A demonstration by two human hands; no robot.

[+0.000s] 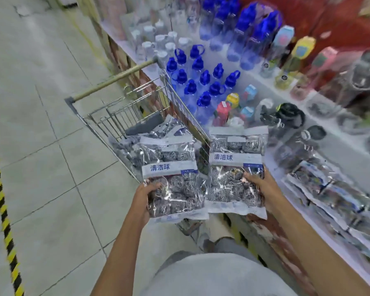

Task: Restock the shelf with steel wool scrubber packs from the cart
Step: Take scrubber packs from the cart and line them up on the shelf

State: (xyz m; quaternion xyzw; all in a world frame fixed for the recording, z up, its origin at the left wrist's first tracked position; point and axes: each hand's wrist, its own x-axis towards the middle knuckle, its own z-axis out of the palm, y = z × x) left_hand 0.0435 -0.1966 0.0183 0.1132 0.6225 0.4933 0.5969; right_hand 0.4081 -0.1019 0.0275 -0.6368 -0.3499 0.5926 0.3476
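Two scrubber packs held up between cart and shelf

The left hand (144,196) had its fingers clenched around the lower left edge of one scrubber pack (173,178), above the near end of the cart (124,116). The right hand (263,189) gripped the lower right edge of a second pack (235,167), just beside the first. More packs (150,133) lay in the cart, and others (333,189) lay on the shelf (338,146) at the right, near blue-capped bottles (203,82).

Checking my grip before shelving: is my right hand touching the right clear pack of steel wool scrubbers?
Touching. The head view shows the right hand with fingers wrapped over the right clear pack of steel wool scrubbers.
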